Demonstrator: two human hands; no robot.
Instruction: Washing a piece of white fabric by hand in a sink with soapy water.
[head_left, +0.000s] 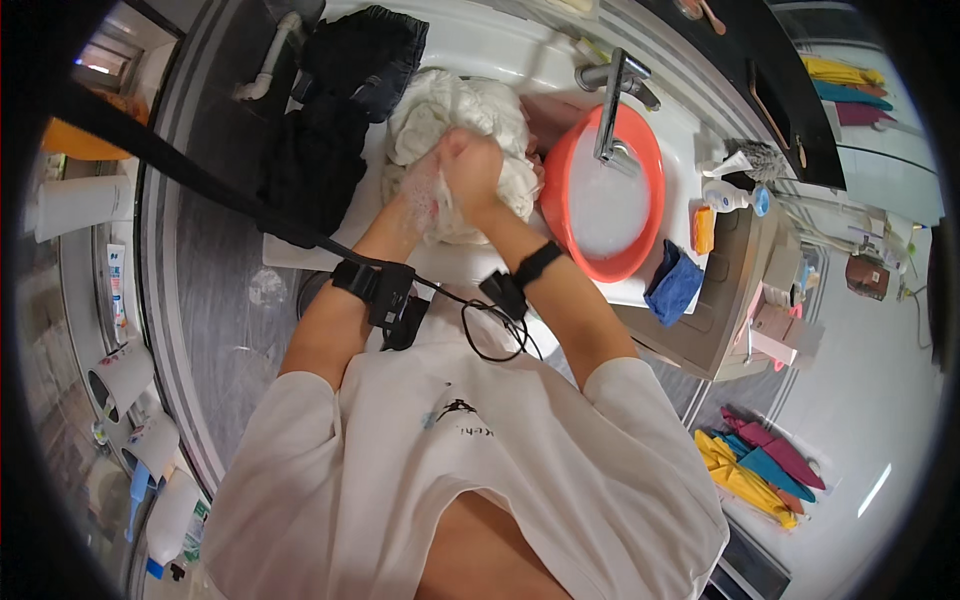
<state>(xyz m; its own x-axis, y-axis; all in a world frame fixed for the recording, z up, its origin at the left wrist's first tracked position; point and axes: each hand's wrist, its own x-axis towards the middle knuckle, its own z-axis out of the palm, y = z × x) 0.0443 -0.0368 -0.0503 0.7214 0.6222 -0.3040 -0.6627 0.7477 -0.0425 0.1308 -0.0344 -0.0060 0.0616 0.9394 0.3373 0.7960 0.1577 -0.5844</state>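
A bunched white garment (487, 105) lies in the white ceramic sink (480, 22), with a bit of pink cloth (534, 127) showing beside it. My right hand (472, 169) is closed in a fist around a wet fold of the white garment. Pressed against it, my left hand (424, 187) grips the same fabric and is coated in soap suds; its fingers are partly hidden. To the right, a coral-red plastic basin (556, 191) holds cloudy, soapy water under the chrome faucet (616, 97).
Dark clothes (322, 157) drape over the sink's left side. On the right ledge are a blue cloth (675, 283), an orange bar (703, 231), a white bottle (724, 196) and a white tube (727, 165). A black strap (225, 180) and cable (461, 326) cross near my forearms.
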